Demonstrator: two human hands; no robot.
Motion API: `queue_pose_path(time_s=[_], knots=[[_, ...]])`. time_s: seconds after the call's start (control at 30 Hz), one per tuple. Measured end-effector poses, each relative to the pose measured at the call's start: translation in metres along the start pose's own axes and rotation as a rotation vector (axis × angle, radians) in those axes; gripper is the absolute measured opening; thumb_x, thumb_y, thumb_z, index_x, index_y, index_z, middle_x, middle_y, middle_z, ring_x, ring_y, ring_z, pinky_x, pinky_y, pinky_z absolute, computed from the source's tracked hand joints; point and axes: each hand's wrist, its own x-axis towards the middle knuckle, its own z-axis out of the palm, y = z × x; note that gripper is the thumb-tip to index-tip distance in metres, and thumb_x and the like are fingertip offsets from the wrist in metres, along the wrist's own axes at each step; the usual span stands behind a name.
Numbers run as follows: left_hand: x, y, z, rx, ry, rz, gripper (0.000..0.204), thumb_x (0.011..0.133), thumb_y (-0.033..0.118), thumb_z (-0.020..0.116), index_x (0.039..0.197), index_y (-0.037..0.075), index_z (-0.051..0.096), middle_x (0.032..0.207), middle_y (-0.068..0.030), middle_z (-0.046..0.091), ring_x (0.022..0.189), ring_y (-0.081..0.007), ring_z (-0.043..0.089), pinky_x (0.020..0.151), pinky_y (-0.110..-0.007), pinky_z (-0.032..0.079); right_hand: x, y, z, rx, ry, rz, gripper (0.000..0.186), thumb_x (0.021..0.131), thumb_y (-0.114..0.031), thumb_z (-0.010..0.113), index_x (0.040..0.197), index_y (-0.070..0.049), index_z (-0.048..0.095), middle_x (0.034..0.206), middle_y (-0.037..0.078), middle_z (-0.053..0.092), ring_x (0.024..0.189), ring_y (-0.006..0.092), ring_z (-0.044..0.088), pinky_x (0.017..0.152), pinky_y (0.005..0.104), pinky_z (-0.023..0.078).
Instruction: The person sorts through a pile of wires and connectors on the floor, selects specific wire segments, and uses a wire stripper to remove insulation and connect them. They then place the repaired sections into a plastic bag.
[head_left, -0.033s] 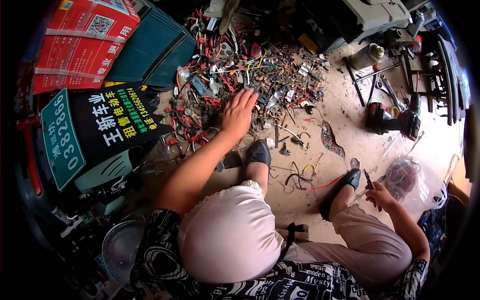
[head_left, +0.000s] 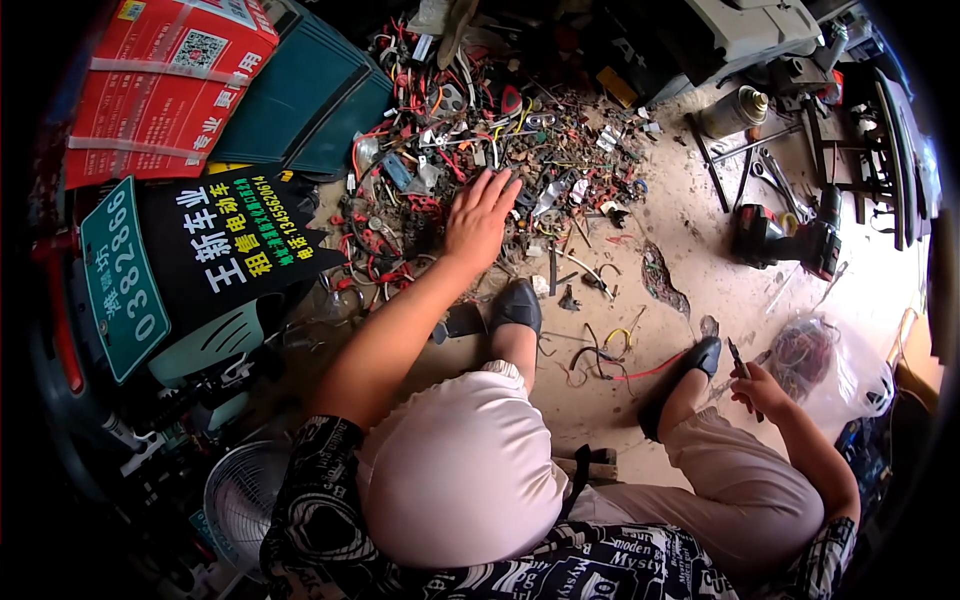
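My left hand [head_left: 477, 222] reaches over the near side of a wide heap of scrap wires and small parts [head_left: 440, 140]. Its fingers are stretched out and apart, with nothing held; the fingertips are at or just above the heap, and contact cannot be made out. In my right hand [head_left: 762, 391], beside my right knee, is a slim dark pointed hand tool [head_left: 738, 362]; its exact kind is unclear. A few loose wires, red, yellow and black [head_left: 610, 350], lie on the floor between my shoes.
A cordless drill [head_left: 790, 240], wrenches [head_left: 775, 178] and a spray can [head_left: 735, 112] lie at the right. A clear plastic bag of wires [head_left: 820, 370] sits near my right hand. At left stand a red box [head_left: 165, 90], a green-plated vehicle [head_left: 125, 280] and a fan [head_left: 240, 500].
My left hand has shifted very slightly over the heap, its fingertips a touch farther from me. My right hand and its tool look unchanged.
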Motion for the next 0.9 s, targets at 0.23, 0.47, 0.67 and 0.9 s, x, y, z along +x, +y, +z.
queue_pose_path(time_s=[0.23,0.47,0.67,0.9], knots=[[-0.019,-0.032,-0.004,0.130,-0.170,-0.027,0.032,0.078,0.004,0.057,0.107,0.017,0.059,0.094,-0.0027,0.056,0.103,-0.0229,0.053,0.096,-0.039,0.036,0.001,-0.004,0.001,-0.003,0.014,0.006,0.025,0.085,-0.010,0.061,0.108,-0.004,0.053,0.081,0.004,0.058,0.067,0.0129,0.061,0.043,0.0255,0.040],[-0.085,-0.061,-0.013,0.245,-0.291,-0.250,0.045,0.069,0.007,0.068,0.112,0.019,0.059,0.102,-0.0036,0.054,0.104,-0.0242,0.052,0.095,-0.041,0.035,-0.004,0.000,0.001,-0.026,-0.003,0.018,0.031,0.083,-0.015,0.062,0.109,0.001,0.055,0.083,0.007,0.059,0.071,0.0149,0.060,0.047,0.0273,0.042],[-0.041,-0.008,-0.026,-0.077,-0.254,-0.307,0.041,0.075,0.010,0.062,0.116,0.012,0.057,0.117,-0.0081,0.053,0.112,-0.0261,0.050,0.100,-0.041,0.034,-0.003,-0.006,0.001,-0.038,0.007,0.012,0.032,0.084,-0.015,0.062,0.109,0.001,0.054,0.083,0.008,0.059,0.072,0.0150,0.061,0.047,0.0272,0.042],[-0.035,-0.007,0.003,0.144,-0.212,-0.040,0.052,0.080,0.013,0.058,0.131,0.012,0.051,0.140,-0.0078,0.046,0.127,-0.0253,0.046,0.099,-0.043,0.037,0.002,0.000,-0.002,-0.071,0.009,-0.011,0.033,0.082,-0.016,0.063,0.109,0.000,0.055,0.083,0.007,0.061,0.073,0.0149,0.062,0.048,0.0269,0.043]])
